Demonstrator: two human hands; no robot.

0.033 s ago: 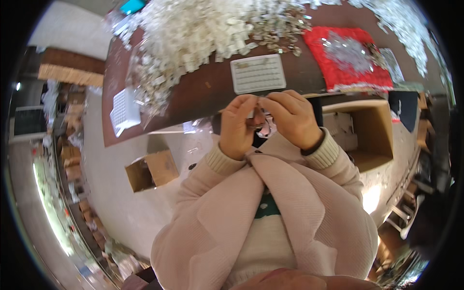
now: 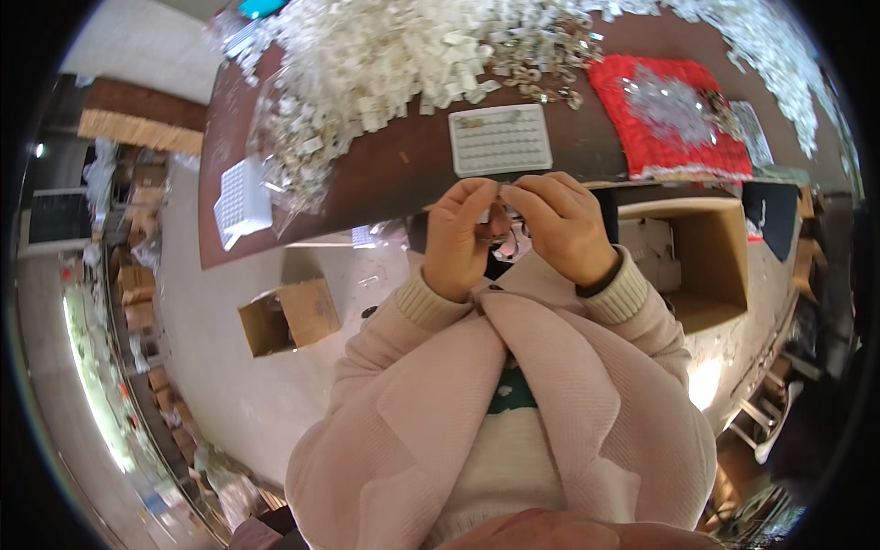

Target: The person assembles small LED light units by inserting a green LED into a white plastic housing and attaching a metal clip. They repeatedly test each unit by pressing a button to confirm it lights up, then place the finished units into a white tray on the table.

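Both hands are raised close together just below the counter [image 2: 385,174] edge. The left hand [image 2: 461,240] and right hand [image 2: 561,229] meet at the fingertips, pinched on a small white part [image 2: 486,216]; its exact shape is too small to tell. Against the earlier frame the pose is unchanged, so the fiddling at the fingertips goes on. Just beyond the hands lies a white gridded tray [image 2: 500,139], a heap of white plastic pieces [image 2: 394,55] behind it. A red cloth [image 2: 674,119] sits right; an open cardboard box [image 2: 706,266] stands below.
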